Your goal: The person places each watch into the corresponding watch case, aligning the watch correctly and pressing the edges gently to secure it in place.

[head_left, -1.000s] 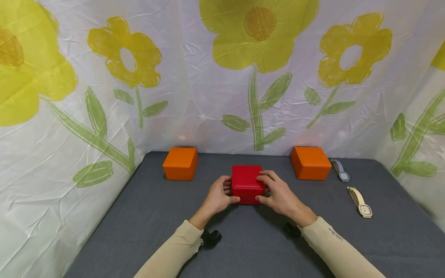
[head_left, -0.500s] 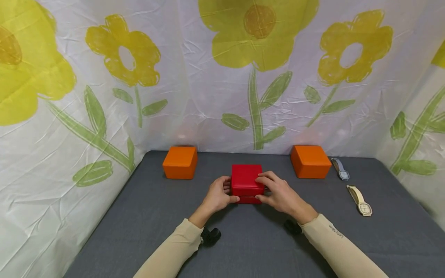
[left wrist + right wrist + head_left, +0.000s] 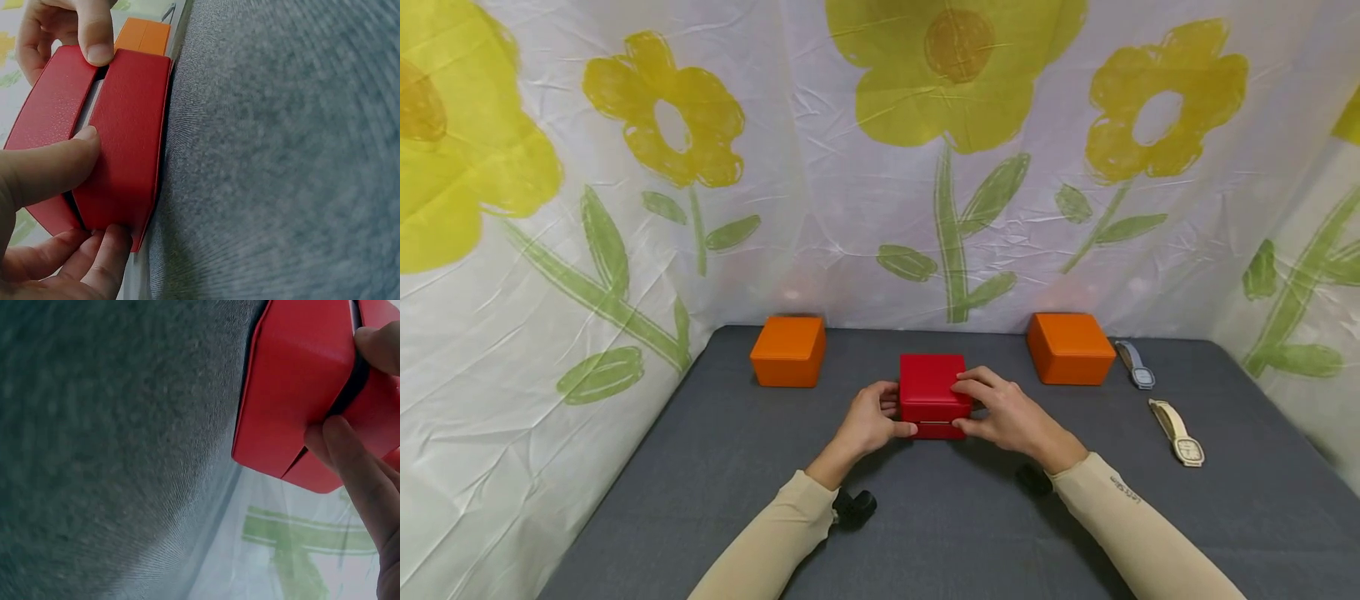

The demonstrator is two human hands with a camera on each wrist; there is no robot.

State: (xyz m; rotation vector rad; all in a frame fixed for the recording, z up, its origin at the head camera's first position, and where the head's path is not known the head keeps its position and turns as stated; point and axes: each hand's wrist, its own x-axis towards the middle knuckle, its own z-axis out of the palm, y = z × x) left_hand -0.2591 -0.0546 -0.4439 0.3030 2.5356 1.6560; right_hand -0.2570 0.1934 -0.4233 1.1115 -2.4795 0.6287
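Observation:
A red box (image 3: 934, 387) stands on the dark grey table between both hands in the head view. My left hand (image 3: 867, 423) grips its left side, thumb at the front seam and fingers along the side. From the right, my right hand (image 3: 1003, 417) holds the box, with its thumb at the front seam and fingers on the lid's side and top edge. In the left wrist view, a narrow gap with a pale strip (image 3: 89, 107) shows between lid and base. The right wrist view shows a dark gap (image 3: 350, 387) along the seam. The inside is hidden.
Two orange boxes (image 3: 788, 352) (image 3: 1071, 349) stand at the back, left and right. A watch with a grey-blue strap (image 3: 1135, 365) and one with a cream strap (image 3: 1177, 432) lie on the table's right side. A flowered curtain (image 3: 820, 167) hangs behind.
The lid of the red box has lifted slightly, and a thin pale line now shows at its front seam. Both hands keep nearly the same hold; the right forearm has shifted slightly.

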